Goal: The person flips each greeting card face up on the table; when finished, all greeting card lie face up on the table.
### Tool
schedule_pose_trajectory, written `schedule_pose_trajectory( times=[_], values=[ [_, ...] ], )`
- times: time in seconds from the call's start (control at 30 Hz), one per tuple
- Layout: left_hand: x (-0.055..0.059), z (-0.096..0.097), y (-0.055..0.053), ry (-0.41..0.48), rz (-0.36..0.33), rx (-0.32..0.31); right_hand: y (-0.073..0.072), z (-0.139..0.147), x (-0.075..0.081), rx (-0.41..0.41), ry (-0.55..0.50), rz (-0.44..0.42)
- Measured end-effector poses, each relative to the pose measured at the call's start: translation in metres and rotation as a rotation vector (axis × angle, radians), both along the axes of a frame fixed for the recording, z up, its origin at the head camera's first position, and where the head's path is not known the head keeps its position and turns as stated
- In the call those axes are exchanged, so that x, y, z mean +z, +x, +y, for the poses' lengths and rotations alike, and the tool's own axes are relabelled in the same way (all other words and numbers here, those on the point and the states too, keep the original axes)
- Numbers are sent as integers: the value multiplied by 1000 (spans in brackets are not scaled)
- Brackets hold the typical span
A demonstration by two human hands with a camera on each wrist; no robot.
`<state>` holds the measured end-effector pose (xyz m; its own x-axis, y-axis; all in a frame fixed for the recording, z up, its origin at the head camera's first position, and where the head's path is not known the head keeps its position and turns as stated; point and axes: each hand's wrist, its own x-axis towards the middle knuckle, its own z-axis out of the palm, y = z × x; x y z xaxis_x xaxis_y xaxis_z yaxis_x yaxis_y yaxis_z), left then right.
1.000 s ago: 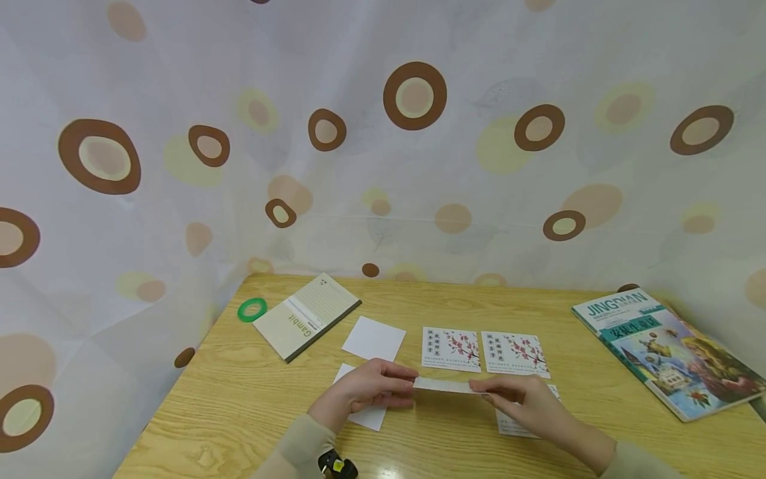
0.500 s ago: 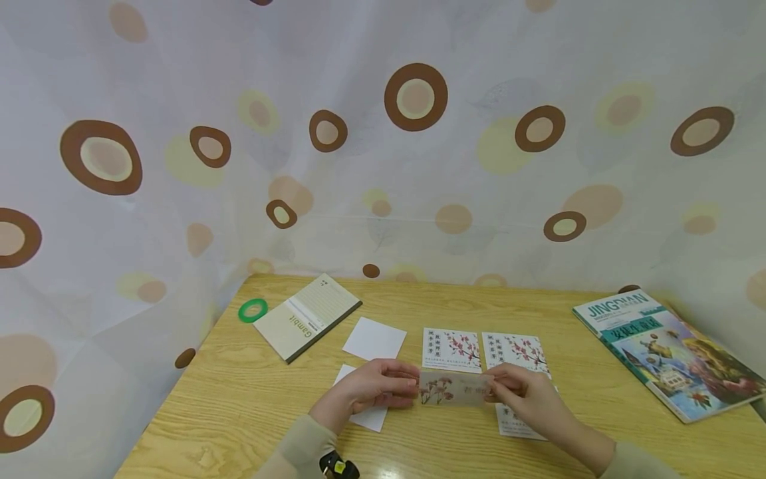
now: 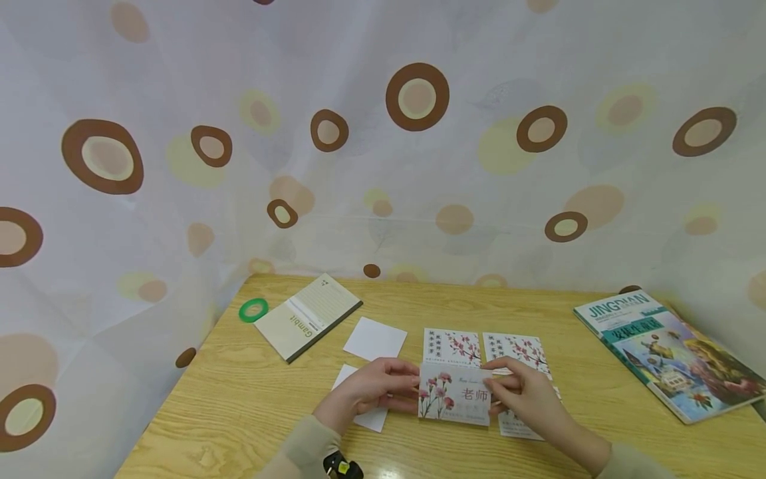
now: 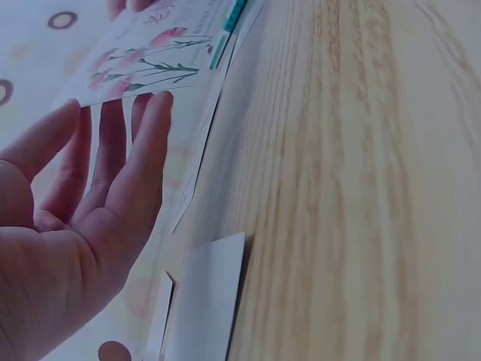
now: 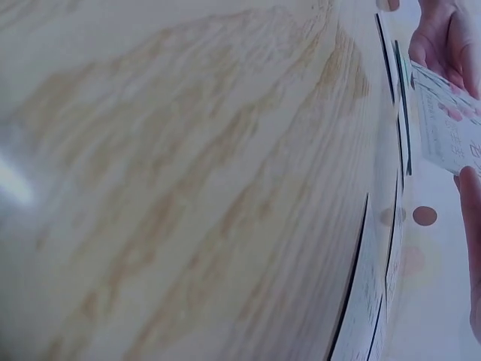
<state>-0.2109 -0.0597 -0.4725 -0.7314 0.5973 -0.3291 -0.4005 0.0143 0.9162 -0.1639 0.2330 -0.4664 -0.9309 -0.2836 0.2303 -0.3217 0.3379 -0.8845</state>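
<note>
Both hands hold up a printed card (image 3: 455,394) between them, its face with pink carnations and red characters tilted up to the head camera. My left hand (image 3: 383,387) has its thumb and fingertips at the card's left edge, as the left wrist view shows close up. On the opposite edge my right hand (image 3: 528,397) pinches it between thumb and fingers. Behind lie two cards with red blossom branches, a left one (image 3: 451,346) and a right one (image 3: 519,352). A third blossom card (image 3: 519,427) is partly hidden under the right hand.
Two blank white cards lie to the left, a far one (image 3: 375,338) and a near one (image 3: 372,419) partly covered by the left hand. Beyond them are a notebook (image 3: 308,319) and a green tape roll (image 3: 253,310). A magazine (image 3: 667,356) lies at the right of the wooden table (image 3: 239,412).
The card has turned from nearly edge-on to show its printed face to the head camera. The right hand's fingers have shifted with it; the left hand has barely moved.
</note>
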Motion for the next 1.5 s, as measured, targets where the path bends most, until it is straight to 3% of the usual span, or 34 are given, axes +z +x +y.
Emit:
schedule_pose_trajectory(
  times=[0.2, 0.53, 0.87, 1.07, 1.3, 1.5],
  values=[
    [-2, 3, 0, 5, -6, 38, -2, -1, -1, -45, 7, -99],
    [-7, 12, 0, -18, -13, 120, -10, -4, -4, -133, 61, -176],
    [-12, 17, 1, -19, -9, 158, -14, -9, -4, -217, 97, -259],
    [-12, 17, 1, -8, -14, 169, -15, -10, -5, -235, 167, -252],
    [-10, 18, 1, -17, -7, 164, -17, -9, -6, -267, 325, -175],
    [-7, 18, 1, -22, -11, 151, -19, -10, -5, -267, 385, -146]
  ],
)
